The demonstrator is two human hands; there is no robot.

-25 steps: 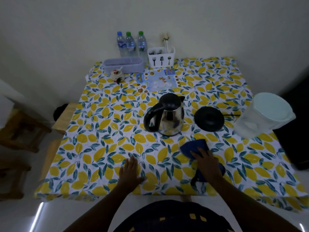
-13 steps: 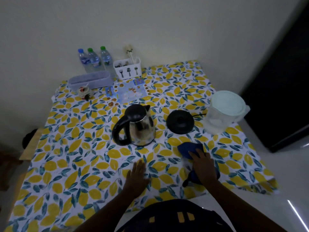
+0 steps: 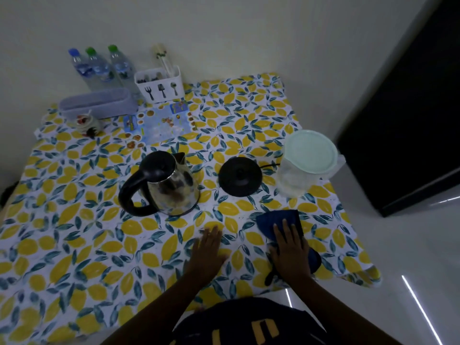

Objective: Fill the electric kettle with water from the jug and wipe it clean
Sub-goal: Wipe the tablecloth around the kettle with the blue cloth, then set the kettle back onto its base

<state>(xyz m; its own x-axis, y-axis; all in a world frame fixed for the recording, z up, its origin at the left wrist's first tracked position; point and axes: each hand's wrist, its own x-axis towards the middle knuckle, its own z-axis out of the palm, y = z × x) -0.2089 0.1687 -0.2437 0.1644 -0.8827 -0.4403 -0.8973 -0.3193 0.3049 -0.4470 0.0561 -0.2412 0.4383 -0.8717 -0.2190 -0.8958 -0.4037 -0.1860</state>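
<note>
A steel electric kettle (image 3: 171, 188) with a black lid and handle stands mid-table, lid closed. Its round black base (image 3: 240, 176) lies to the right, apart from it. Further right stands a clear plastic jug (image 3: 305, 165) with a pale green lid on. A blue cloth (image 3: 281, 220) lies near the front edge. My right hand (image 3: 290, 250) rests flat on the cloth, fingers spread. My left hand (image 3: 207, 252) lies flat on the lemon-print tablecloth (image 3: 74, 220), holding nothing, in front of the kettle.
At the back stand three water bottles (image 3: 99, 68), a white cutlery holder (image 3: 160, 84), a lilac tray (image 3: 97, 103), a small jar (image 3: 86, 123) and a blue printed mat (image 3: 159, 123). A dark cabinet (image 3: 408, 108) stands to the right of the table.
The camera has turned to the right, so the table shifted left in view. Both hands stay flat in the same places on the table and the cloth.
</note>
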